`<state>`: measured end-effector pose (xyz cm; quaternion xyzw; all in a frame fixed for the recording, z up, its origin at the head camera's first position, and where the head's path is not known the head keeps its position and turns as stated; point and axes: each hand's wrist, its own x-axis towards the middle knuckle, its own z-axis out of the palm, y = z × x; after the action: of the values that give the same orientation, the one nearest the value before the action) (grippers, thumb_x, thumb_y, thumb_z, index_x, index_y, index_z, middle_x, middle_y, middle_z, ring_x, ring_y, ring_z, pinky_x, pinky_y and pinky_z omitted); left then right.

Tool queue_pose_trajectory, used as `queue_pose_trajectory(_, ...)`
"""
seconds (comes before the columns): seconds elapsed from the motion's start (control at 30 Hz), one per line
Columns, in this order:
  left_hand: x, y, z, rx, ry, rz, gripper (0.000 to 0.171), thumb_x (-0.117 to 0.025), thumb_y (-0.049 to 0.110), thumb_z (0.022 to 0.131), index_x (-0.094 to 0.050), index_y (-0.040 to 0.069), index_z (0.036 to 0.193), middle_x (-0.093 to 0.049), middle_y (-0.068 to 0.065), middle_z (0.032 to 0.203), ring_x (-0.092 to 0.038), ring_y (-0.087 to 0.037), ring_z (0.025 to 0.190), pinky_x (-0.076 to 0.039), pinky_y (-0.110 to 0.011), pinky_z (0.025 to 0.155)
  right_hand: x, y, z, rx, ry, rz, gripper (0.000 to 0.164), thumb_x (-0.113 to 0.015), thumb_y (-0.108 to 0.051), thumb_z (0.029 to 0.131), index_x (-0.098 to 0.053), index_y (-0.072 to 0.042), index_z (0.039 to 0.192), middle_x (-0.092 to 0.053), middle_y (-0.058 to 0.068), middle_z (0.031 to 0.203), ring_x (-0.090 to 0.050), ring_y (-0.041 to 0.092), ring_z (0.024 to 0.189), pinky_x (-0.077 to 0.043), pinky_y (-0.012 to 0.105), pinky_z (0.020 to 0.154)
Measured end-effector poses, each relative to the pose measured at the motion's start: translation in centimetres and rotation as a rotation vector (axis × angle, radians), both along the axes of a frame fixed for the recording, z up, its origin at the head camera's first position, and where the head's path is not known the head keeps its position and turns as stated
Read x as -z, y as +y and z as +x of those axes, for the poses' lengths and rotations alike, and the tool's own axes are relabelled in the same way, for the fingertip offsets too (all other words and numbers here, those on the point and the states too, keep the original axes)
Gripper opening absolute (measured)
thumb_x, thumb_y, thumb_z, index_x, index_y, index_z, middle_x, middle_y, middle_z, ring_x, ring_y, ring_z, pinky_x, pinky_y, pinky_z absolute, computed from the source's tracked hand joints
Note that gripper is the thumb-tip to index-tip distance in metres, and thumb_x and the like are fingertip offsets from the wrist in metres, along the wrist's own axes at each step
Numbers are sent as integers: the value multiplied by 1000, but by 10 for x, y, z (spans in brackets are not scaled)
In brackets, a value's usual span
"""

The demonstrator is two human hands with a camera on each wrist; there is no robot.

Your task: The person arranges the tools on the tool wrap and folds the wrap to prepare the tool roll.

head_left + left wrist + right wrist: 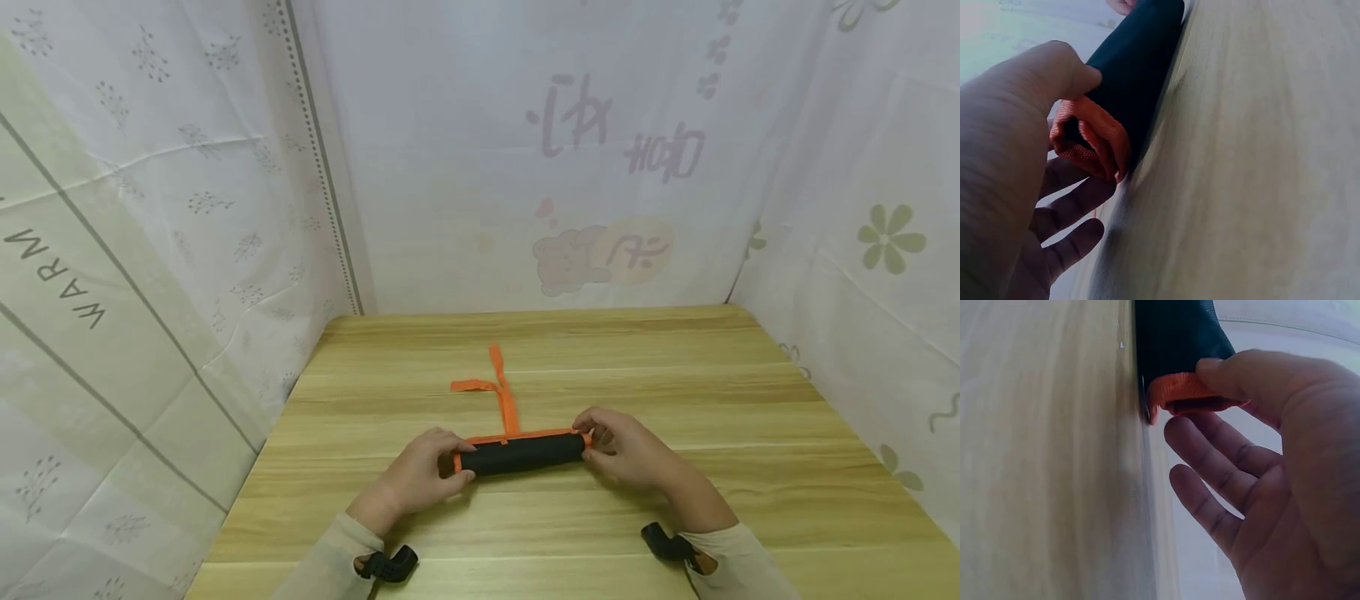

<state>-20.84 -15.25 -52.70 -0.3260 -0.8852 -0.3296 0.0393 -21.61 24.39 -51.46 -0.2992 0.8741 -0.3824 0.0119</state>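
A black fabric roll-up pouch [522,453] with orange edging lies rolled on the table, its long side across my view. Two orange ribbon ties [508,408] run from its far edge, their loose ends spread apart. My left hand [420,473] holds the left end between thumb and fingers. In the left wrist view, the coiled orange edging [1109,134] shows at that end, by the thumb. At the opposite end, my right hand [626,448] pinches the roll; the right wrist view has its thumb [1213,372] on the black cloth, with the lower fingers off it.
The wood-grain table [480,542] extends on every side of the pouch. Pale printed curtains [450,167] stand behind it and along both sides. A black wrist device [393,565] is on the left wrist, and another black device [667,546] is on the right.
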Motion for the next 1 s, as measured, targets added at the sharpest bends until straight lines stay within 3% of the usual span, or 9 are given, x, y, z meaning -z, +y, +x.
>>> queue_pose_trajectory(0.27, 1, 0, -2, 39, -63, 131, 24, -79, 24, 96, -73, 27, 119, -65, 16, 101, -59, -7, 77, -54, -28, 68, -3, -1, 1, -39, -99, -29, 21, -70, -15, 103, -67, -25, 122, -70, -5, 90, -62, 13, 73, -54, 29, 67)
queue_pose_trajectory(0.53, 0, 0, 0, 35, -150, 200, 18, -80, 19, 95, -71, 28, 109, -66, 14, 90, -58, -8, 70, -53, -28, 63, -3, 0, 2, -72, -177, -38, 17, -66, -14, 106, -66, -21, 121, -72, -2, 83, -65, 15, 69, -54, 29, 64)
queue_pose_trajectory(0.87, 2, 0, -1, 68, -215, 199, 3, -73, 23, 101, -73, 20, 102, -64, 11, 80, -56, -6, 63, -50, -26, 57, -1, 0, 1, -59, -236, -28, 8, -67, -22, 106, -69, -21, 113, -70, -4, 82, -61, 13, 67, -51, 28, 63)
queue_pose_trajectory(1.0, 2, -1, -2, 59, -176, 198, 1, -74, 23, 100, -74, 23, 101, -64, 12, 87, -58, -8, 70, -52, -27, 62, 2, 1, 0, -38, -205, -21, 13, -67, -23, 105, -70, -17, 117, -69, -5, 84, -61, 11, 70, -53, 29, 65)
